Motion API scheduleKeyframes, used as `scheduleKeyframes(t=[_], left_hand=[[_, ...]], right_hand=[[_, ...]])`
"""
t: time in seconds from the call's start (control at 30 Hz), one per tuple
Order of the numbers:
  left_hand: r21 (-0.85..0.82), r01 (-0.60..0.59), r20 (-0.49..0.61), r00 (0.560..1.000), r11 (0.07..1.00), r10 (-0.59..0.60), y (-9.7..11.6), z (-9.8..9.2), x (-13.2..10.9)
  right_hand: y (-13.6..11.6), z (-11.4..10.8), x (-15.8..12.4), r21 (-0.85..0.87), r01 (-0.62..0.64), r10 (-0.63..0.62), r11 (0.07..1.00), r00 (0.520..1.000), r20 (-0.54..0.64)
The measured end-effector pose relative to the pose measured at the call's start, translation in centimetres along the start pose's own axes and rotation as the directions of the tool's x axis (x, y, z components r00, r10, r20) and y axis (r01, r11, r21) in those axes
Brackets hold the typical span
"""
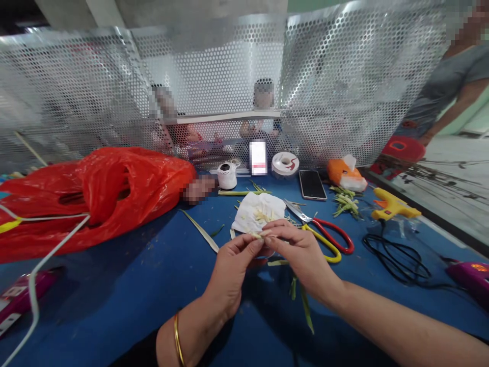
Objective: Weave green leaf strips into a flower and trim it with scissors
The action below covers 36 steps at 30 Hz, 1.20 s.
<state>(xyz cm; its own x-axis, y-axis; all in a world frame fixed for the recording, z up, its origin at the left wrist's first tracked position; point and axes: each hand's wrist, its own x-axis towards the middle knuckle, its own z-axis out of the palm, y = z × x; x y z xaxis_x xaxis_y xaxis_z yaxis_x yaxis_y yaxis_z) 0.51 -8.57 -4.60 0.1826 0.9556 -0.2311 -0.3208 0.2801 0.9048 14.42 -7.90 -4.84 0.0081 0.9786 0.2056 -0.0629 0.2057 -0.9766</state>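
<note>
My left hand (237, 262) and my right hand (300, 255) meet fingertip to fingertip over the blue table (153, 306). Both pinch a small pale strip (260, 235) between thumb and fingers. Just beyond them lies a white tissue (248, 209) with thin pale yellow pieces (267, 214) on it. Scissors with red and yellow handles (332, 232) rest beside my right hand, blades pointing to the back left. Green leaf strips (306, 308) show below my right hand, and a long pale leaf strip (200, 231) lies left of the tissue.
A red plastic bag (95, 204) covers the left side. At the back are a white spool (226, 176), a ribbon roll (285, 164), a phone (312, 184) and an orange tissue pack (346, 175). A yellow glue gun (395, 205) with black cable lies right. A person (439, 97) stands back right.
</note>
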Motion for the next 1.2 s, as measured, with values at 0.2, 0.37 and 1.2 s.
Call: scheduleKeyframes(t=[0.2, 0.37, 1.2], left_hand=[[-0.109, 0.112, -0.024, 0.993, 0.988, -0.116, 0.13, 0.05, -0.2], [-0.078, 0.092, -0.018, 0.995, 0.993, -0.094, -0.04, -0.11, -0.08], [0.047, 0.005, -0.04, 0.999, 0.999, -0.004, 0.29, 0.13, -0.1]], right_hand=[[0.03, -0.1, 0.09, -0.062, 0.078, -0.076, 0.995, 0.996, 0.039], [-0.17, 0.11, -0.14, -0.009, 0.007, -0.007, 1.0, 1.0, 0.031], [-0.35, -0.34, 0.02, -0.111, -0.066, 0.065, 0.992, 0.998, -0.012]])
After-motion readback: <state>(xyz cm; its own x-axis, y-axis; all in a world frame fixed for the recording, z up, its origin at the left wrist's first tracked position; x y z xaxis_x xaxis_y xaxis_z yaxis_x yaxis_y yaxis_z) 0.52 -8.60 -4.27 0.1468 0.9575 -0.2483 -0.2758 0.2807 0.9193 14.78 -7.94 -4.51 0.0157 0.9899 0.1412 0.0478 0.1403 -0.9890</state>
